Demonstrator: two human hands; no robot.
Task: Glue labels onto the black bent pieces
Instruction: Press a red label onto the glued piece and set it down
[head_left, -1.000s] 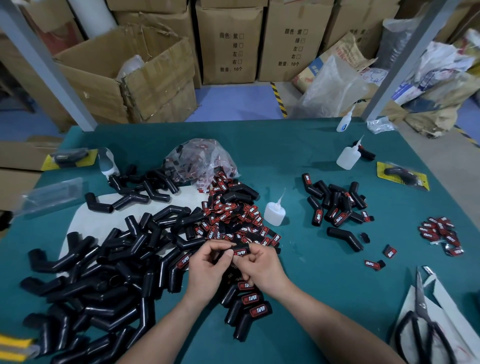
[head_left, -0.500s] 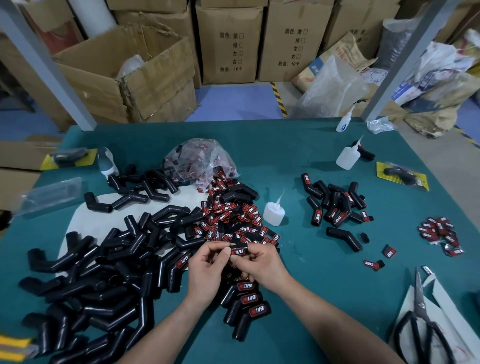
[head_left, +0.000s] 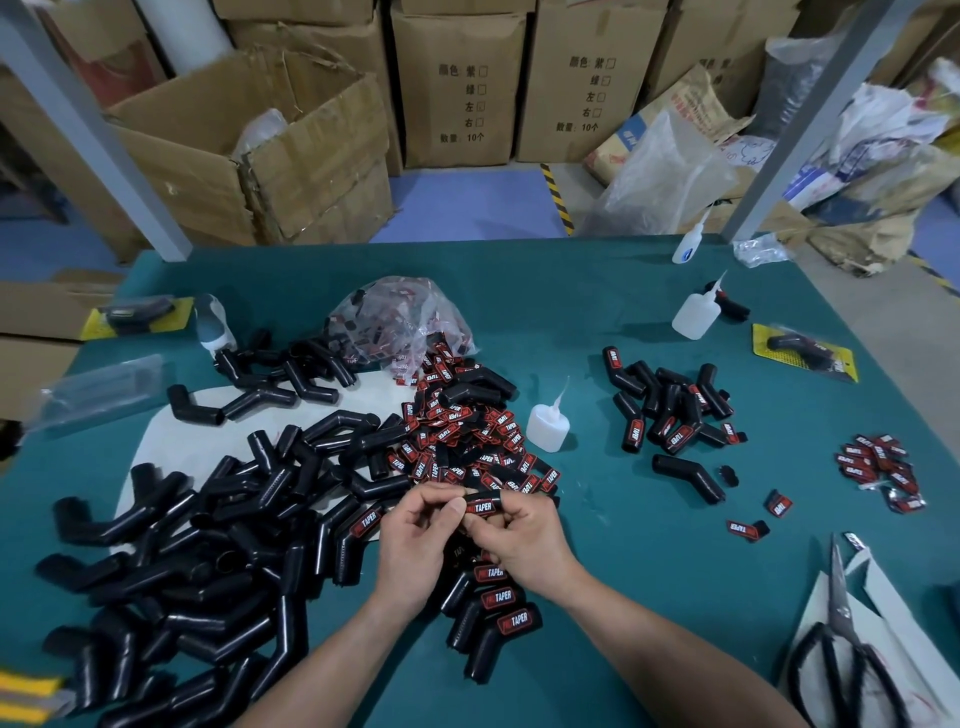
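Cardboard boxes (head_left: 457, 83) stood stacked behind a green counter (head_left: 597, 322) that served as the gluing station. Unlabelled black bent pieces (head_left: 208, 545) lay heaped on the person's left. A heap of loose labels (head_left: 462, 436) spilled from a plastic bag (head_left: 400, 322) at the centre, so both kinds of stock sat within reach of either hand. A glue bottle (head_left: 546, 426) stood upright just beside the loose labels, nozzle up (presumably kept there so that it could be taken up without a stretch).

The left hand (head_left: 415, 540) and the right hand (head_left: 519, 540) met above the near edge of that heap with fingers curled. Both pinched one held label (head_left: 480, 506) by its ends, its "TAPER" print facing up. The held label appeared to sit on a black piece, but the fingers hid most of what lay beneath, so this could not be told for certain. Gripped from both ends in this way, it was probably being pressed and squared while the glue took.

Finished pieces (head_left: 493, 608) bearing labels lay in a short row below the wrists, kept apart from the raw heap. A second labelled group (head_left: 670, 410) lay further right, beyond the bottle. Scissors (head_left: 841, 639) rested at the near right corner, touched by neither hand. Judged from the size of the raw heap, most of the task remained.
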